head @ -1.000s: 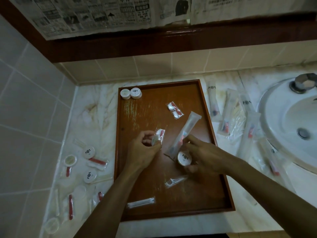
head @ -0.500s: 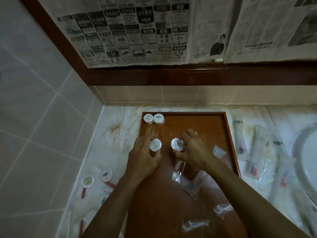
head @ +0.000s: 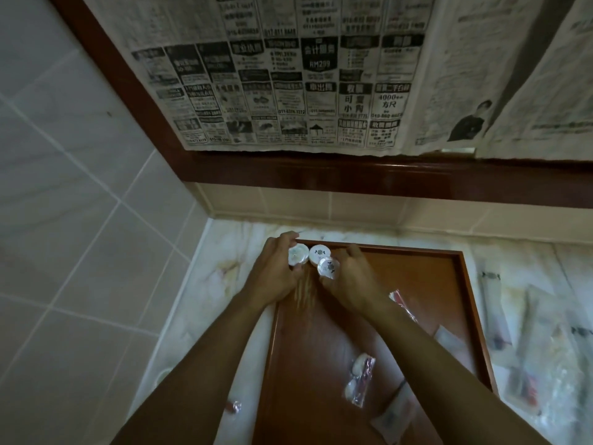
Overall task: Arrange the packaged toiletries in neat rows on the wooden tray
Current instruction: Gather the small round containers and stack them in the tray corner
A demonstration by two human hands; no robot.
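The wooden tray lies on the marble counter. At its far left corner my left hand grips a small round white packet. A second round white packet rests beside it on the tray. My right hand holds a third round white packet, tilted, just in front of that one. On the tray nearer me lie a clear sachet with red print, a long wrapped packet and another red-printed sachet, partly hidden by my right forearm.
Several long clear wrapped toiletries lie on the counter right of the tray. A small wrapped item sits on the counter at the left. Tiled wall stands close on the left; a newspaper-covered mirror with a dark wood frame rises behind.
Both hands carried their round packets from the tray's middle to its far left corner, beside the packets there. The camera has tilted up toward the wall.
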